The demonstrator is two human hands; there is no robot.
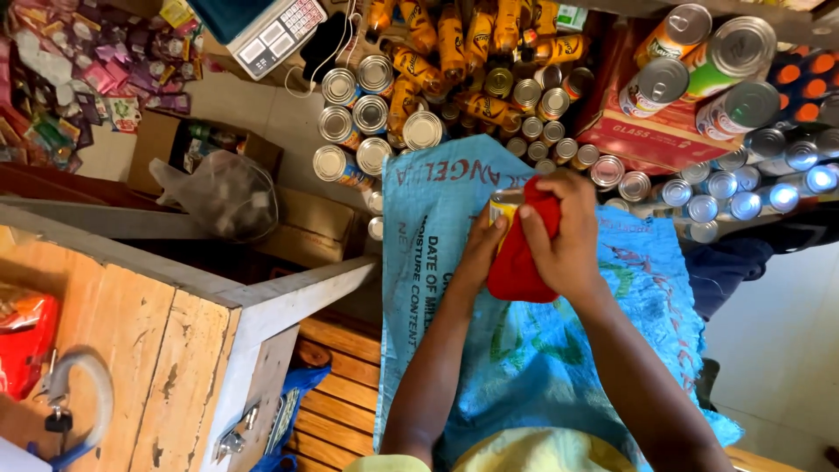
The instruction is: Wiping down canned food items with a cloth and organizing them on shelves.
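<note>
1. One wooden table [188, 350] is sitting at the far left, with one red bag [26, 336] and one blue-and-grey padlock [74, 402] lying on it.
2. One brown box [210, 179] is standing behind the table, and one clear plastic bag [223, 192] is resting in it.
3. One white weighing scale [275, 31] is sitting at the top.
4. About nine big silver-topped tins [367, 114] are lying in a bunch on the floor, beside a heap of orange bottles [454, 39] too many to count.
5. One blue woven sack [542, 350] is lying over the person's lap.
6. The left hand [481, 253] is wrapping its grip around one small yellow can [504, 208], held over the sack.
7. The right hand [568, 236] is clenching its grip on one red cloth [520, 262], which is pressing against the can.
8. Four big cans [699, 70] are lying stacked at the top right.
9. Many small shiny cans [725, 188] are lying in rows below them, too many to count.
</note>
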